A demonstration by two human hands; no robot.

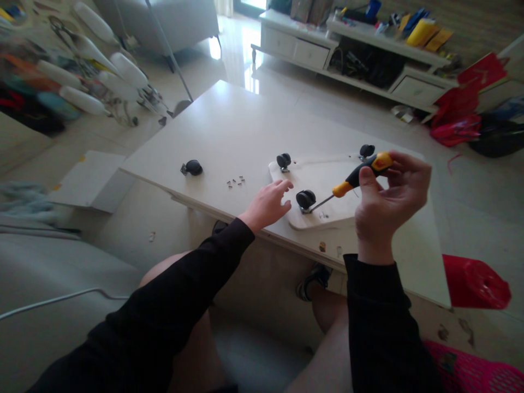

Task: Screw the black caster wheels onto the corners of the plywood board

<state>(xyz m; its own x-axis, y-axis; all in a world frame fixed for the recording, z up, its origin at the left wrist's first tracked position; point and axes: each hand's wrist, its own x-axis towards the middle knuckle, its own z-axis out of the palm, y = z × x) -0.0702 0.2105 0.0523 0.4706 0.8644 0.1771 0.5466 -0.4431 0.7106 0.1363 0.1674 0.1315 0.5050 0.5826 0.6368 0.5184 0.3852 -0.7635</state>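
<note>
My right hand (pixel 388 204) grips a yellow and black screwdriver (pixel 356 176). Its shaft slants down to the metal base of a black caster wheel (pixel 305 198), which stands on a pale wooden board (pixel 327 188). My left hand (pixel 270 203) hovers just left of that caster, fingers apart and holding nothing. Two more casters stand on the board, one at its far left corner (pixel 283 160) and one at the far right (pixel 367 151), partly behind the screwdriver. A few small metal bits (pixel 325 216) lie near the board's front edge.
On the white table (pixel 229 125), a loose caster (pixel 192 167) and several small screws (pixel 236 182) lie left of the board. A red bucket-like object (pixel 475 281) is beyond the table's right edge. A white cabinet (pixel 295 49) holds clutter at the back.
</note>
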